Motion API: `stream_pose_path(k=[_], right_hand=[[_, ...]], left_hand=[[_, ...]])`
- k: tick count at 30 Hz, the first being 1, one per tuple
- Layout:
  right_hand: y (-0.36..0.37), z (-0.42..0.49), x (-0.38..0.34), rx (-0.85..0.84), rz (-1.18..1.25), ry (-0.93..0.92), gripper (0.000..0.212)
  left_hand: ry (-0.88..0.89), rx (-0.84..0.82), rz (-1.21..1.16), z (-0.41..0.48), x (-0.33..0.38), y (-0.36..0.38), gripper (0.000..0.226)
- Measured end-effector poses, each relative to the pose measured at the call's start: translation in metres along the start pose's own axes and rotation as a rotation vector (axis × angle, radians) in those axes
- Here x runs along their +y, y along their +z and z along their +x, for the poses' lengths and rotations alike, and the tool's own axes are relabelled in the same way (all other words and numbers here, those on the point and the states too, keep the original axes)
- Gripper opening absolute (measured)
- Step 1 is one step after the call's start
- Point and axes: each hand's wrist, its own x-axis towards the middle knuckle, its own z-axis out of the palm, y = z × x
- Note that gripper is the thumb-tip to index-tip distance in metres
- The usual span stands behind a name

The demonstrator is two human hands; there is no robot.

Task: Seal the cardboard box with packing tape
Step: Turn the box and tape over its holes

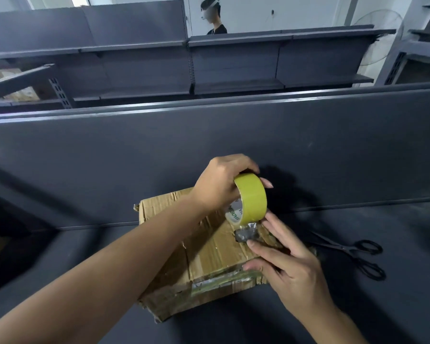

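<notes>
Sealing a cardboard box point(209, 256), head view. My left hand point(216, 187) grips the yellow tape roll point(252, 197) just above the box's far-right part. My right hand point(291, 266) pinches the loose tape end point(246, 233) between thumb and forefinger, against the box top. The short strip runs near to far, with the roll at its far end. Scissors point(358, 254) lie to the right, nearer my right hand.

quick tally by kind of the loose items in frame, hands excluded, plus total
cardboard box: 1
yellow tape roll: 1, gripped by the left hand
black scissors: 1, lying right of the box
Total: 3
</notes>
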Motion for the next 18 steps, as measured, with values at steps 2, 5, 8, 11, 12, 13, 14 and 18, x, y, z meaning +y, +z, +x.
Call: stream_pose_path(k=[2, 5, 8, 11, 12, 13, 14, 18], right_hand=[[0.002, -0.003, 0.001, 0.029, 0.030, -0.004, 0.028], [0.004, -0.003, 0.000, 0.081, 0.009, -0.022, 0.028], [0.008, -0.003, 0.001, 0.130, -0.055, -0.026, 0.036], [0.011, -0.004, -0.001, 0.173, -0.033, 0.016, 0.041], [0.012, -0.005, -0.002, 0.186, 0.002, 0.053, 0.044], [0.015, -0.006, -0.005, 0.210, 0.056, 0.104, 0.046], [0.019, -0.006, -0.008, 0.245, 0.121, 0.175, 0.046], [0.035, -0.005, -0.019, 0.357, 0.222, 0.435, 0.034]], left_hand=[[0.039, -0.105, 0.025, 0.001, -0.004, -0.009, 0.027], [0.158, -0.230, 0.135, 0.005, -0.011, -0.023, 0.024], [0.272, -0.230, 0.283, 0.007, -0.014, -0.029, 0.023], [0.247, -0.159, 0.288, 0.000, -0.010, -0.027, 0.027], [0.201, -0.140, 0.244, -0.003, -0.009, -0.025, 0.028], [0.152, -0.123, 0.192, -0.006, -0.008, -0.024, 0.028], [0.106, -0.112, 0.152, -0.009, -0.008, -0.024, 0.028], [-0.151, -0.111, -0.028, -0.016, -0.010, -0.023, 0.038]])
